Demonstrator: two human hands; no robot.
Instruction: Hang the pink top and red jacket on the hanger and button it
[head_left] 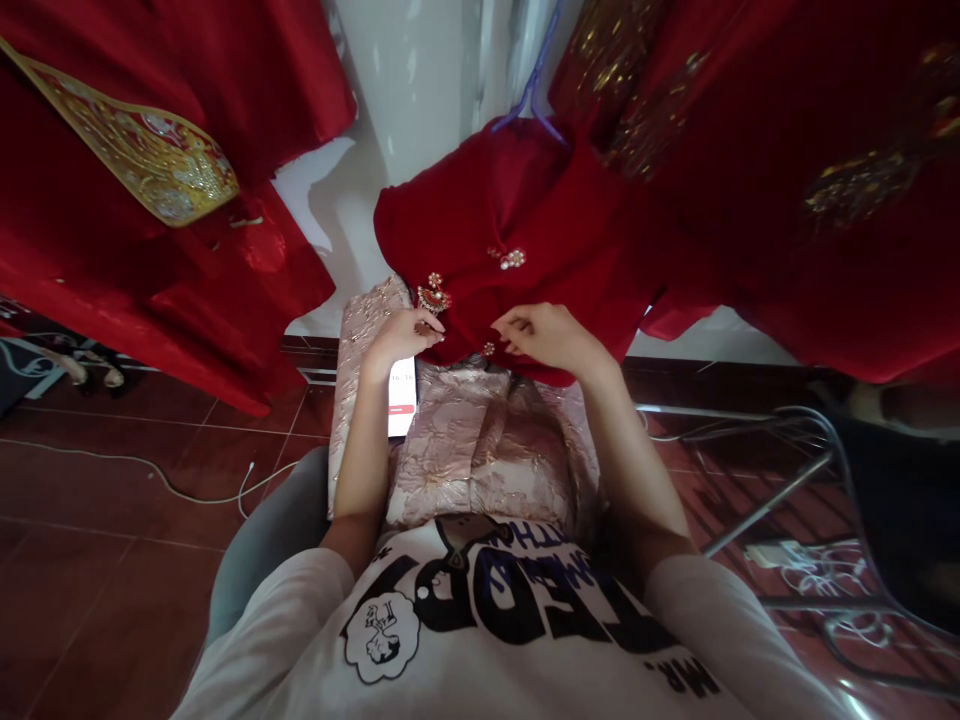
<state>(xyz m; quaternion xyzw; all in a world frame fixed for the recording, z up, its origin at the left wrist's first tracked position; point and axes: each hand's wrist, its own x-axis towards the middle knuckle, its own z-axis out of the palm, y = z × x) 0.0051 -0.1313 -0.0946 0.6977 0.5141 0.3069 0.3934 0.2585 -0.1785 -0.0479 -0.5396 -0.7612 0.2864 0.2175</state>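
Left hand (405, 335) and right hand (553, 335) are curling over a red top (454, 215), which is overlapping the far edge of the pink cloth (444, 455). Honestly can't tell if either grip's grasping anything.

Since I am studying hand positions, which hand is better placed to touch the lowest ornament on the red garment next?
Probably the right hand: it is close to the lowest ornament, while the left hand is farther away, near the fan-shaped ornament.

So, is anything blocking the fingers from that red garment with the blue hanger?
Nothing visible: the left fingers and right fingers are both at the red garment. The lit phone lies by the left wrist, not between.
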